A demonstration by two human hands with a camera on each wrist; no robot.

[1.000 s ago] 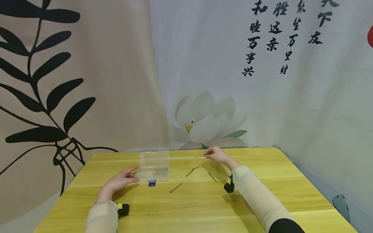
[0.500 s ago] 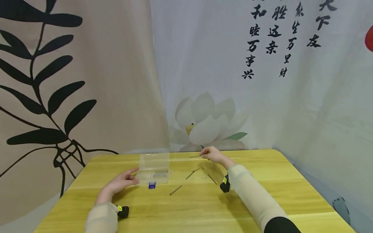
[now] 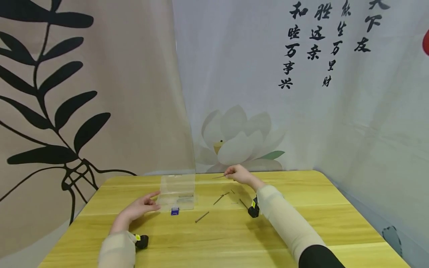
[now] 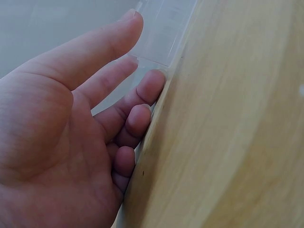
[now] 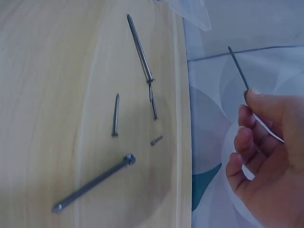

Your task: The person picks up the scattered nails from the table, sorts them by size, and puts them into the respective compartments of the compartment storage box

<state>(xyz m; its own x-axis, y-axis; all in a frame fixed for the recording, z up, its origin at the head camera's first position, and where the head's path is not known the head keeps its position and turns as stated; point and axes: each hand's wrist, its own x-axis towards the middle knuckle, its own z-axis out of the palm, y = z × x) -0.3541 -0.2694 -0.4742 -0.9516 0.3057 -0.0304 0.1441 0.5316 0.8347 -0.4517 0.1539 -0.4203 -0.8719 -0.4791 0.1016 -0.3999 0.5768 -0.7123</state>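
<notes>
Thumb and fingertips of my right hand (image 3: 239, 174) pinch a thin grey nail (image 5: 239, 69), held above the far part of the table with its point to the left. A clear plastic box (image 3: 167, 204) stands left of centre, its lid (image 3: 177, 184) raised at the back. Slender metal pieces (image 3: 186, 196) show inside, too small to tell apart. At the box's left side rests my left hand (image 3: 142, 206), fingers loosely bent; in the left wrist view, the fingertips lie by the table and the box's edge (image 4: 164, 33).
Several loose nails lie between the box and my right arm: a thick nail (image 5: 92, 184), a long nail (image 5: 138, 47), a short nail (image 5: 116, 115) and a tiny one (image 5: 156, 140). A blue label or latch (image 3: 175, 211) marks the box's front. Behind the wooden table (image 3: 201, 245) hangs a printed curtain (image 3: 134, 93).
My right hand has moved left, towards the box, carrying the pinched nail. The left hand stays at the box's side, and the loose nails lie as before.
</notes>
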